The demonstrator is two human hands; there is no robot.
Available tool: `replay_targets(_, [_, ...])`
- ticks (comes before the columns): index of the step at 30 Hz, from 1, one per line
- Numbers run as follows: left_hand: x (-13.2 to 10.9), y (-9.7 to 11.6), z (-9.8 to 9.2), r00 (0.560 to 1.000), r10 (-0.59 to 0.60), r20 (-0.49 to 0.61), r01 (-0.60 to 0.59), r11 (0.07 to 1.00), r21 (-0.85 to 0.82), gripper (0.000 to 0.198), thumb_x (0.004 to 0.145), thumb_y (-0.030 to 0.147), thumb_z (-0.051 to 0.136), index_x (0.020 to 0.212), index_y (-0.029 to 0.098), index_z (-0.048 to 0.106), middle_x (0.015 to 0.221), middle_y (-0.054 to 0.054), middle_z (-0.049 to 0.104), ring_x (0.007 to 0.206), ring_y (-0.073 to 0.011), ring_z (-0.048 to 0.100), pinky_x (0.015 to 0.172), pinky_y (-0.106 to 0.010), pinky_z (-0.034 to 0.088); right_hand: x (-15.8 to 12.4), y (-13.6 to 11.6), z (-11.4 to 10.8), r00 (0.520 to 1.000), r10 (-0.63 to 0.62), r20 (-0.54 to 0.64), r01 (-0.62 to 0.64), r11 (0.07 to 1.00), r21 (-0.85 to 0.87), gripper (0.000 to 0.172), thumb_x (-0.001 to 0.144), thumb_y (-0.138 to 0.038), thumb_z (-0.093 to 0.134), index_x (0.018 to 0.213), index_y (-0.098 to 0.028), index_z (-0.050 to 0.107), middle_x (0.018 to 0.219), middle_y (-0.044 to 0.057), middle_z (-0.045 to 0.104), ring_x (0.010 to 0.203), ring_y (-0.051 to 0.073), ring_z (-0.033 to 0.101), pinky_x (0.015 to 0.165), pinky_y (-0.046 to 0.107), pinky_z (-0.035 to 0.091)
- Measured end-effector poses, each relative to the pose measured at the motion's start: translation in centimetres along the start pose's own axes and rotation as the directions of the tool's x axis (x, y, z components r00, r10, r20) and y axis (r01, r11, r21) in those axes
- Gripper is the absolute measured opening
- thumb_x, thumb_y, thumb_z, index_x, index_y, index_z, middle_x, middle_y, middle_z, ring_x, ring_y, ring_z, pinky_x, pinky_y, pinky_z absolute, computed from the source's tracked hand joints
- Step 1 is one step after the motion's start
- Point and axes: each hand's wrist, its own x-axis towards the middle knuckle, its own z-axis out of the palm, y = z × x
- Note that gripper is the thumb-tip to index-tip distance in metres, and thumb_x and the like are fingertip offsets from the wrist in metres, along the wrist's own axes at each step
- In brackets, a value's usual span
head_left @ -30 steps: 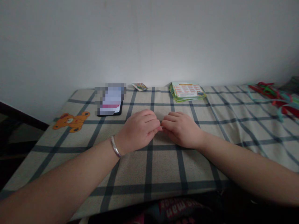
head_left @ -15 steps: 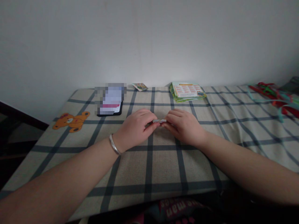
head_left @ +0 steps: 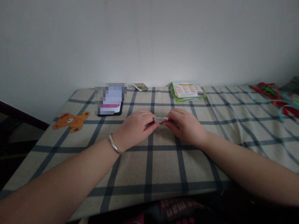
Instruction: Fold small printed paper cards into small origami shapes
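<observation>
Between my two hands is a small folded piece of printed paper (head_left: 160, 119), held just above the checked tablecloth (head_left: 163, 168). My left hand (head_left: 139, 124), with a silver bangle on its wrist, pinches the paper's left end between thumb and fingers. At the other end, the thumb and curled fingers of my right hand (head_left: 183, 126) grip it. Only the middle part of the paper shows, whitish with some coloured print; the fingers cover both its ends.
Toward the wall lie a phone (head_left: 111, 101), a small folded printed paper (head_left: 140, 86) and a stack of printed sheets (head_left: 188, 91). An orange bear cutout (head_left: 71, 122) is near the left table edge. Coloured ribbons (head_left: 275, 96) are heaped at the far right.
The folded paper has tilted, so more of its printed face shows. My right fingers have shifted slightly to the right along it; my left hand has hardly moved.
</observation>
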Motion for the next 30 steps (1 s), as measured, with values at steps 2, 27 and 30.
replay_targets(2, [0.0,0.1,-0.1,1.0,0.006,0.022,-0.006,1.0,0.022,0.022,0.094,0.028,0.051,0.077,0.015,0.057,0.081,-0.004,0.06,0.084,-0.0187,0.056,0.078,-0.032,0.046,0.0,0.2,0.1,1.0,0.0,0.013,0.0,0.999,0.04,0.016,0.091,-0.027,0.054,0.078,-0.017,0.056,0.076,0.003,0.058,0.071,0.015,0.051,0.063,0.027,0.036])
replay_targets(27, [0.0,1.3,-0.7,0.993,0.078,-0.091,-0.057,0.975,0.214,0.011,0.089,0.023,0.055,0.084,0.017,0.062,0.084,-0.003,0.066,0.082,-0.0197,0.061,0.072,-0.031,0.047,0.0,-0.3,-0.1,0.995,-0.028,-0.099,0.047,0.979,0.196,0.005,0.081,-0.016,0.06,0.085,-0.018,0.058,0.081,0.001,0.061,0.075,0.013,0.055,0.068,0.026,0.043])
replay_targets(30, [-0.1,1.3,-0.7,0.992,0.068,-0.106,-0.048,0.982,0.185,0.009,0.089,0.023,0.055,0.085,0.017,0.061,0.086,-0.004,0.066,0.083,-0.0199,0.061,0.073,-0.032,0.048,0.0,-0.4,0.0,0.991,-0.052,-0.127,0.077,0.977,0.197,0.001,0.083,-0.018,0.058,0.085,-0.018,0.058,0.08,0.002,0.061,0.076,0.013,0.055,0.069,0.026,0.043])
